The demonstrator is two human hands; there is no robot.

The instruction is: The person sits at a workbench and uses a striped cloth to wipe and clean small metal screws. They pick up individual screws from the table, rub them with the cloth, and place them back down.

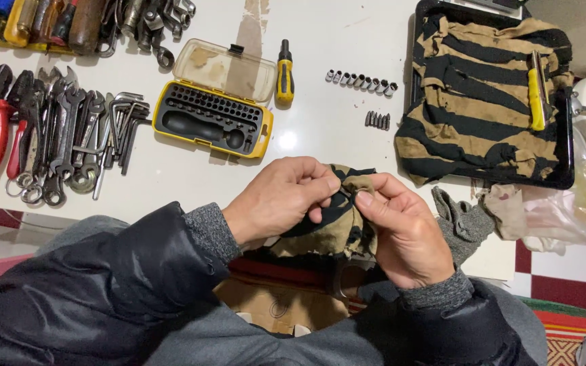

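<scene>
Left hand point(281, 198) and right hand point(401, 230) pinch striped rag point(337, 227) at near table point(320, 129) edge. Yellow bit case point(213, 116) open (bits inside). Black tray point(567, 146) far right holds striped cloth point(473, 108).

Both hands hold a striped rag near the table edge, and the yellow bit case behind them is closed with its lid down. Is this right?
Not quite. In the head view the yellow bit case is open: its clear lid is folded back and the rows of bits show. The rest stands: the left hand and the right hand both hold the striped rag near the table edge.
</scene>
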